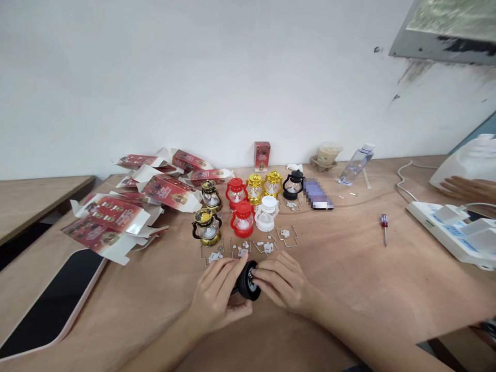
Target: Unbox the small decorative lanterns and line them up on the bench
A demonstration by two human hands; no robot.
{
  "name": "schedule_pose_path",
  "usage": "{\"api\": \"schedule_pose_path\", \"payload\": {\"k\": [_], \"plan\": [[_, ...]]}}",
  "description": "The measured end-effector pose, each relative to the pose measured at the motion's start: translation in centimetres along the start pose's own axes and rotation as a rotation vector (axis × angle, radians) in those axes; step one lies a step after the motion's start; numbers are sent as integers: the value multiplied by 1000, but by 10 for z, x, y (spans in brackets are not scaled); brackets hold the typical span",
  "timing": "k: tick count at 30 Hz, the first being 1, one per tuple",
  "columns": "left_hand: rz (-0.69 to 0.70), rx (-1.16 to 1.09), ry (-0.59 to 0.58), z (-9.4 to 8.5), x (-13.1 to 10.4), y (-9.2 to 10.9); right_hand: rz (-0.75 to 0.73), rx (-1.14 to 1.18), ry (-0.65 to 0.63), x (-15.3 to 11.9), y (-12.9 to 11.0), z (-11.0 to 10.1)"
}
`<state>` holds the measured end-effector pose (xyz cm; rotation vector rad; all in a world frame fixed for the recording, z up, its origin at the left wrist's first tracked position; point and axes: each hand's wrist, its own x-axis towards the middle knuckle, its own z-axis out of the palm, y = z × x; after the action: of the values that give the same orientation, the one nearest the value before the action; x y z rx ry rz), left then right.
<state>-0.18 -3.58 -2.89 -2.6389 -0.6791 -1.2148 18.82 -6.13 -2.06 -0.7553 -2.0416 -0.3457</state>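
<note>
Near the front middle of the table, my left hand is wrapped round a small black lantern, tipped so its round underside faces right. The fingers of my right hand are pinched together at the open hollow of that base; whatever they hold there is too small to make out. Just beyond my hands lie bent wire handles and small white plastic pieces. Behind these stand several small lanterns, among them a white lantern, a red lantern and a black-and-gold lantern.
Opened red boxes pile up at the left, above a large phone. One red box stands by the wall. A screwdriver, a power strip, a bottle and another person's hand are at right.
</note>
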Motion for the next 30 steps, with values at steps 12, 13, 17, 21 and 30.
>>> {"api": "schedule_pose_path", "payload": {"k": [12, 13, 17, 21, 30], "plan": [[12, 29, -19, -2, 3, 0, -87, -11, -13, -4, 6, 3], [13, 23, -14, -2, 4, 1, -91, -3, -11, -4, 6, 3], [5, -11, -6, -1, 2, 1, -85, 35, -8, -4, 5, 3], [-32, -62, 15, 2, -2, 0, -41, 79, 28, -4, 2, 4], [-125, -106, 64, 0, 0, -2, 352, -386, -76, -15, 43, -3]]}}
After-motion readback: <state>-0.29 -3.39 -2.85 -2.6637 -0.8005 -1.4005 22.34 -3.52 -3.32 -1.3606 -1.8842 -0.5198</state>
